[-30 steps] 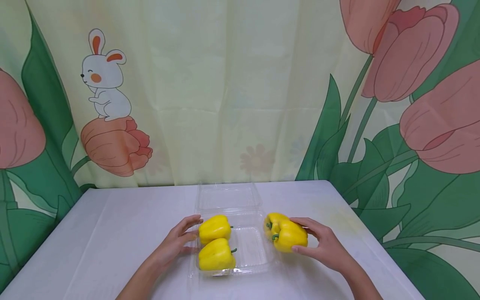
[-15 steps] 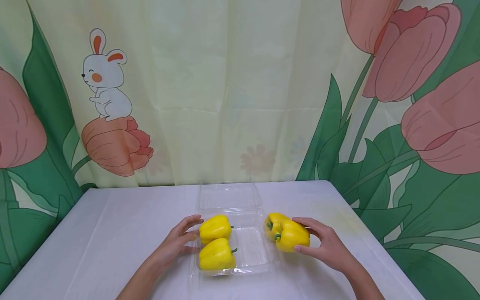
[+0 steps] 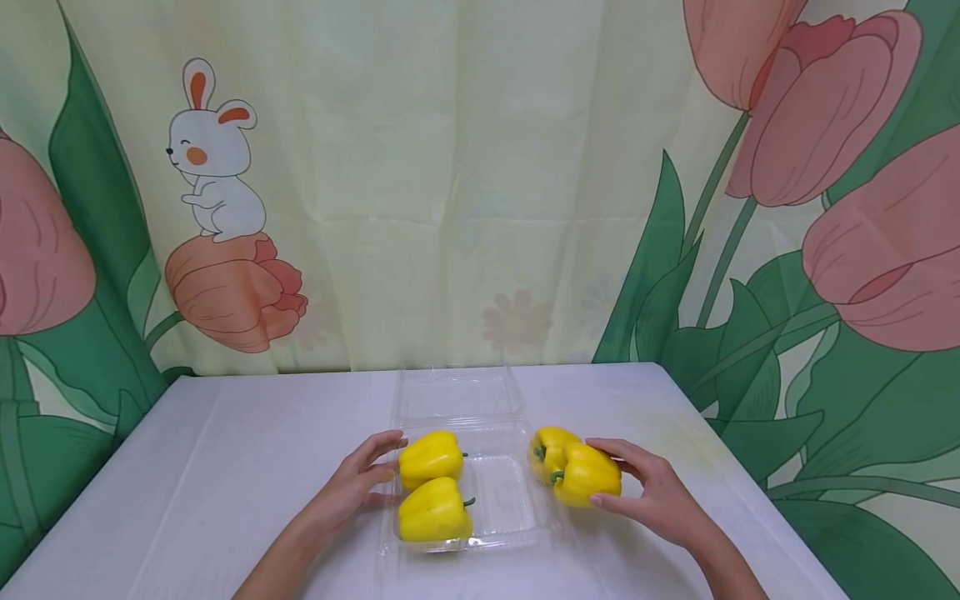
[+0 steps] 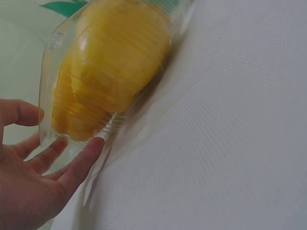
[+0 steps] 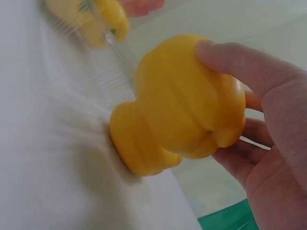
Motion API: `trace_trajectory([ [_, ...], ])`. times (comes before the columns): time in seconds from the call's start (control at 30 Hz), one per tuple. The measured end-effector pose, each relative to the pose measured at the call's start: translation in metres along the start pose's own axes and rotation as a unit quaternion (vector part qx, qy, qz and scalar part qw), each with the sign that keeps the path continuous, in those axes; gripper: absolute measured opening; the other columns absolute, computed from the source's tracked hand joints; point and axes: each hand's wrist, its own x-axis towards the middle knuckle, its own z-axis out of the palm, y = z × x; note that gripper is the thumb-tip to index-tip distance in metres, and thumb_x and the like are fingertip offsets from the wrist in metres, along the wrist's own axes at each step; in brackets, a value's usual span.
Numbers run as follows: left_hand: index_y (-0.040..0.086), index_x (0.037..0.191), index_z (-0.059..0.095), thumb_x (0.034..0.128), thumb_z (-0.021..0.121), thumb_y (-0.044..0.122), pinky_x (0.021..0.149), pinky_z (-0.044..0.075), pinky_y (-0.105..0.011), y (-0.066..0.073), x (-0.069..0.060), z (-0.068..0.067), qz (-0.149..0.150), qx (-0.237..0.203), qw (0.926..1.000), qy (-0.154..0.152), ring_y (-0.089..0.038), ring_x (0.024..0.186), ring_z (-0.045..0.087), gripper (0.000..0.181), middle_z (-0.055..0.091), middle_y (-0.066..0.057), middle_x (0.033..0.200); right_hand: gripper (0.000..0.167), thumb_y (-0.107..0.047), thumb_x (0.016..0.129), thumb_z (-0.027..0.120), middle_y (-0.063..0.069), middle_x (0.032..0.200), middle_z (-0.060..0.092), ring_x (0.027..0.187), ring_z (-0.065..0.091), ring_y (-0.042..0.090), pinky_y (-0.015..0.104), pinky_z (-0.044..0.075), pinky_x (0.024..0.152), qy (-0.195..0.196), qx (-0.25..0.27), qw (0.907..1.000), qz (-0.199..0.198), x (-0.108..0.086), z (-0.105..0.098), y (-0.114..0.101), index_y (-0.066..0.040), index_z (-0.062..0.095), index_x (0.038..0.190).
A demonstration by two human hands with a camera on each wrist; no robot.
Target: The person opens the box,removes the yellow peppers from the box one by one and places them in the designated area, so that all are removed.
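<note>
Pepper (image 3: 588, 477), blocky, glossy and yellow, was gripped in a curled right hand (image 3: 654, 496), right of the clear plastic hinged box (image 3: 504, 500), and partly hid another yellow pepper (image 3: 547, 446)! The left hand (image 3: 354, 482), loosely spread, touched the box's wall, whose ribbed plastic blurred the two yellow peppers (image 3: 435, 512) inside.

Pale curtain (image 3: 375, 167) with printed pink tulips (image 3: 806, 117) and rabbit (image 3: 225, 204) behind white table (image 3: 277, 442)
</note>
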Motion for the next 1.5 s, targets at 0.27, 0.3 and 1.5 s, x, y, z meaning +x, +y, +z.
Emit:
trace_trajectory([
  [0.27, 0.015, 0.145, 0.038, 0.0939, 0.052, 0.012, 0.087, 0.057, -0.040, 0.000, 0.000, 0.000, 0.003, -0.002, 1.0000, -0.004, -0.032, 0.124, 0.049, 0.053, 0.037, -0.011, 0.152, 0.064, -0.036, 0.076, 0.080, -0.003, 0.129, 0.062, 0.111, 0.055, -0.004, 0.016, 0.050, 0.092, -0.001, 0.002, 1.0000, 0.002, 0.000, 0.000, 0.002, -0.014, 0.058, 0.131],
  [0.3, 0.015, 0.145, 0.038, 0.0941, 0.052, 0.012, 0.087, 0.057, -0.040, 0.000, 0.000, -0.001, 0.004, -0.003, 1.0000, -0.005, -0.032, 0.125, 0.049, 0.053, 0.037, -0.011, 0.152, 0.064, -0.036, 0.076, 0.080, -0.003, 0.129, 0.062, 0.111, 0.055, -0.004, 0.016, 0.050, 0.092, -0.001, 0.002, 1.0000, 0.001, 0.000, 0.000, 0.003, -0.014, 0.058, 0.131],
  [1.5, 0.015, 0.145, 0.038, 0.0929, 0.054, 0.013, 0.086, 0.058, -0.041, 0.001, -0.001, 0.000, 0.003, 0.003, 1.0000, -0.002, -0.031, 0.124, 0.050, 0.054, 0.037, -0.011, 0.152, 0.060, -0.035, 0.076, 0.080, 0.000, 0.131, 0.062, 0.111, 0.054, -0.006, 0.016, 0.050, 0.092, -0.005, 0.019, 0.9996, 0.021, -0.006, 0.003, 0.011, -0.021, 0.059, 0.130],
])
